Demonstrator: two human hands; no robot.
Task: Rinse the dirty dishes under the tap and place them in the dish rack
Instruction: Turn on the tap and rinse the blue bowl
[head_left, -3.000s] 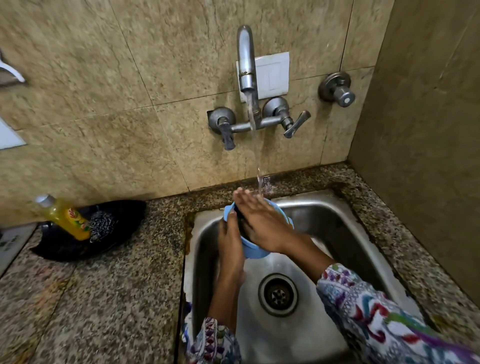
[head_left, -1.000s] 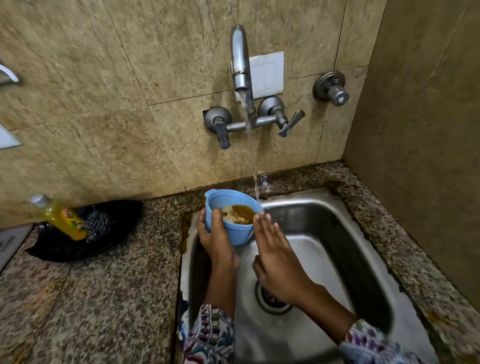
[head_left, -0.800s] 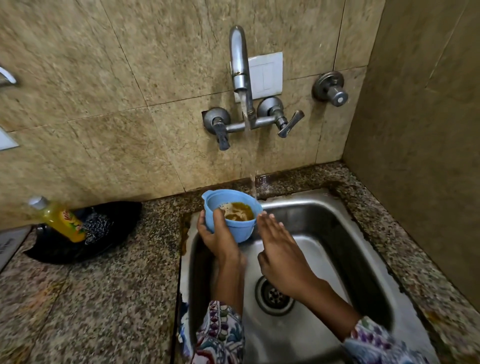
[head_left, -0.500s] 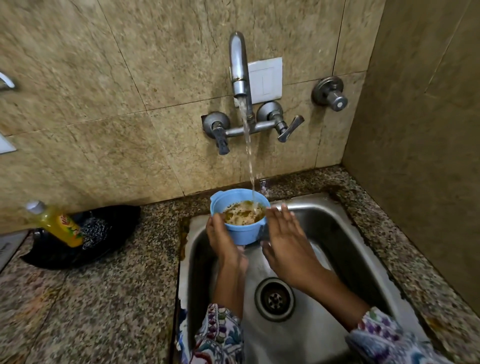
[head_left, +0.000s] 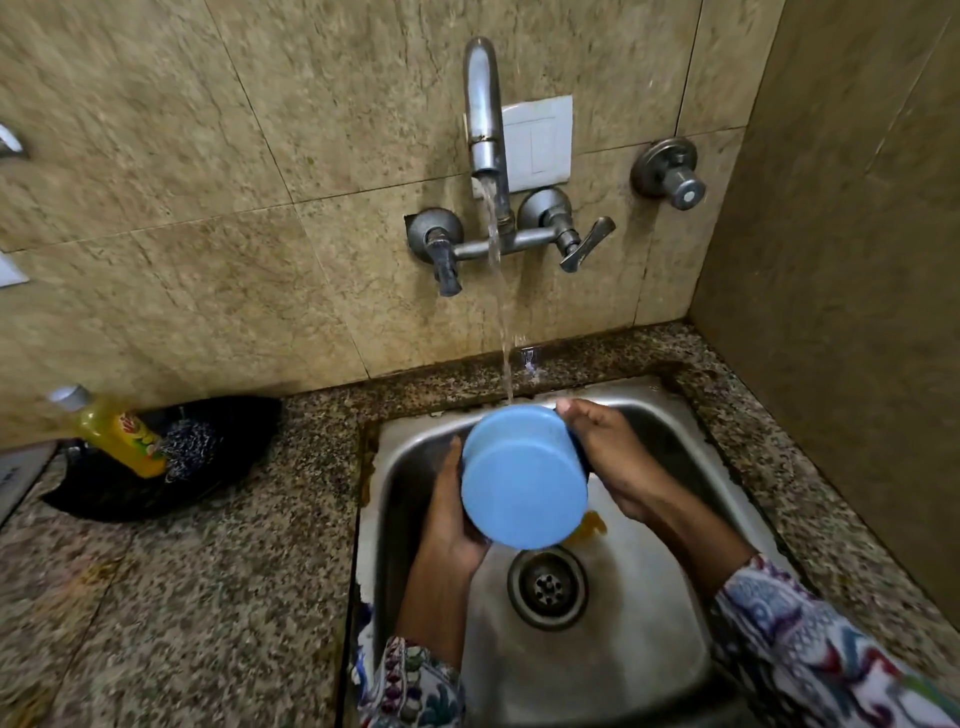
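Over the steel sink (head_left: 649, 670), we hold the blue bowl (head_left: 524, 478) tipped mouth-down and away from us, its flat base facing the camera, so that dirty water drains out; a yellow-brown trace shows on the sink floor just under its lower edge. The stream from the wall tap (head_left: 485, 124) falls onto the bowl's far rim. Our left hand (head_left: 452, 514) cups the bowl's left side, fingers curled round behind it. Our right hand (head_left: 608, 452) lies against the right side, its fingertips at the far rim; we cannot tell whether they hook into the mouth. To do this step well, we judge, we should keep the bowl low in the basin, tilt the mouth back under the stream and wipe the inside until the water runs clear. No dish rack is in view. A yellow bottle (head_left: 111, 434) lies on the granite worktop (head_left: 182, 597) well to the left.
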